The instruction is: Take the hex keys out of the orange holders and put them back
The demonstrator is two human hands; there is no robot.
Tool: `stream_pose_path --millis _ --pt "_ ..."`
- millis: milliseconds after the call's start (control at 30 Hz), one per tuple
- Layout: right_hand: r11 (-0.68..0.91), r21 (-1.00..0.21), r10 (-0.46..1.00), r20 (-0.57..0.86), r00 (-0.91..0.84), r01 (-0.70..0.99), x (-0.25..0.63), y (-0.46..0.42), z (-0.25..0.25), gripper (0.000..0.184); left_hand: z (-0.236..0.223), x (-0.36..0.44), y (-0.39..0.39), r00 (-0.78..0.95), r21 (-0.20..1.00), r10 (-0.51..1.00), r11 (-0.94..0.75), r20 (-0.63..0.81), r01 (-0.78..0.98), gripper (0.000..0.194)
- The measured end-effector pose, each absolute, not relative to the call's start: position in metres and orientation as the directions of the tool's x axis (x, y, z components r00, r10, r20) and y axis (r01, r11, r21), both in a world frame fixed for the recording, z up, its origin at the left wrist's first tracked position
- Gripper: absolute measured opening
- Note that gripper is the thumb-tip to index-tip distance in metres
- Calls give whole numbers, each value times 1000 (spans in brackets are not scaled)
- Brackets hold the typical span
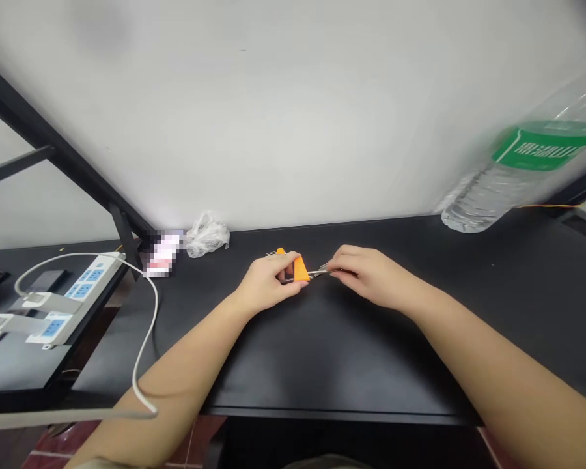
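Between the thumb and fingers of my left hand [266, 280] is an orange holder [301, 268] that looks like a hex key holder, partly covered by the fingers. Thin dark metal rods stick out at its far left end. My right hand [366, 270] is closed in a pinch on thin metal keys [318, 272], which look like hex keys. Their left ends reach the right edge of the orange holder. Whether they sit inside it I cannot tell. Both hands are just above the black table [332, 365].
A crumpled clear plastic bag [208, 234] lies by the wall, beside a blurred-out item [165, 254]. A large water bottle [522, 163] stands at the back right. On the left are a power strip [85, 293], a white cable [149, 332] crossing near my left forearm, and a black metal frame [78, 156].
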State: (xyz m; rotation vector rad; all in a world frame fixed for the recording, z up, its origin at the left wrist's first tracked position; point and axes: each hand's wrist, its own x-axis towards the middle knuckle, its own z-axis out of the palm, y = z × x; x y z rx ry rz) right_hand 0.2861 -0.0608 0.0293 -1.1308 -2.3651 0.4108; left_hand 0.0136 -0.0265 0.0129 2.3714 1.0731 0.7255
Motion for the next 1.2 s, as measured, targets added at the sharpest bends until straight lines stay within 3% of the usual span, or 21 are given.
stream_pose_path --millis 133,267,433,533,633,767,1000,1200 --pt "627 -454 777 307 -550 632 276 -69 34 21 14 15 -29 589 572 763 -617 266 541 47" --pt "542 -618 822 248 -513 570 264 -74 34 22 17 18 -31 618 566 734 -647 283 511 45" --pt "412 -802 852 171 -495 432 254 -72 19 31 19 21 -33 676 537 681 -696 282 477 27" --pt "389 -835 864 183 -470 390 260 -66 15 24 15 20 -31 665 550 685 -692 298 467 35" --pt "465 -660 873 233 -428 590 277 -57 15 8 8 18 -29 641 596 704 -666 304 449 48" --pt "494 -382 869 193 -455 781 297 -48 10 16 3 15 -27 635 622 717 -644 288 445 51" --pt "484 -292 875 140 -464 825 295 -42 1 21 6 15 -28 619 615 740 -624 264 483 51" --pt "448 -209 892 39 -450 870 289 -50 11 11 6 15 -28 630 635 734 -617 252 465 51"
